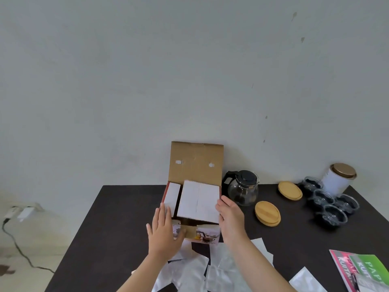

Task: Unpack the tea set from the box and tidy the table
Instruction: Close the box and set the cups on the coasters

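A cardboard tea set box [195,165] stands open on the dark table [117,218], its brown lid flap raised toward the wall. White inner cartons [199,200] fill it. My left hand [163,232] lies flat against the box's front left corner, fingers spread. My right hand [230,218] presses the box's right side. To the right of the box stand a glass teapot [242,189] with a black lid, two stacks of bamboo lids [267,213] [290,190], and several glass cups [334,214].
A white tin with a bronze lid [339,178] stands at the back right. Clear plastic bags [195,272] lie at the front edge under my arms. Pink and green booklets [364,270] lie front right. A plug and cable [19,213] sit on the floor at left.
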`<state>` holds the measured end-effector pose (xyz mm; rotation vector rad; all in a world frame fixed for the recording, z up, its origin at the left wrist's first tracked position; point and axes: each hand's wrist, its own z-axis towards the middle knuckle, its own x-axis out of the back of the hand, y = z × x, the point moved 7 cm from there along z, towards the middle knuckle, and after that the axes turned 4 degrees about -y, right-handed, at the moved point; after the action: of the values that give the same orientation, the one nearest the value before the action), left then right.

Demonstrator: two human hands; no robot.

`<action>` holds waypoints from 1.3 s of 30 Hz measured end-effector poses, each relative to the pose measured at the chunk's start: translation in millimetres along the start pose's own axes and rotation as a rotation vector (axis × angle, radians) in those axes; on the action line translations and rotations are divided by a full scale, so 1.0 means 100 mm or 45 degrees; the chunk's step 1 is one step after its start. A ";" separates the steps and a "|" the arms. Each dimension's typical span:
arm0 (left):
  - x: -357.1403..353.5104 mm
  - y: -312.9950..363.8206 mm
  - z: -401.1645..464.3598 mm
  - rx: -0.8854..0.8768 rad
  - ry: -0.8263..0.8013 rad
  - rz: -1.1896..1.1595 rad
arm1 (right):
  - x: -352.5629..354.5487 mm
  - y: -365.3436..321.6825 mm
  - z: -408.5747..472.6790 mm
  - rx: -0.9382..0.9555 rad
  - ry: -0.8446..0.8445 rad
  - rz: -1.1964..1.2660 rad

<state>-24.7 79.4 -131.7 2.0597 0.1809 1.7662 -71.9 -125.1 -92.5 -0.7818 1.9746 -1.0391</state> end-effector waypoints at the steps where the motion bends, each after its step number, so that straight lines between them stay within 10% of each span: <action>1: -0.01 -0.01 0.00 -0.007 0.000 0.009 | -0.04 -0.06 0.11 0.016 -0.005 -0.040; 17: -0.15 -0.10 0.06 -0.049 -0.012 0.088 | -0.70 -1.04 1.25 0.188 0.062 -0.676; 27: -0.11 -0.07 0.06 -0.101 0.051 0.024 | -0.51 -0.78 0.32 0.707 -0.162 -0.889; 39: 0.27 -0.07 -0.09 -0.073 0.344 -0.801 | -0.05 0.03 -0.10 0.750 -0.210 -1.096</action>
<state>-27.4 97.5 -108.2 1.4820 0.7556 1.5976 -78.1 -115.3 -89.4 -1.3414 1.0524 -1.8521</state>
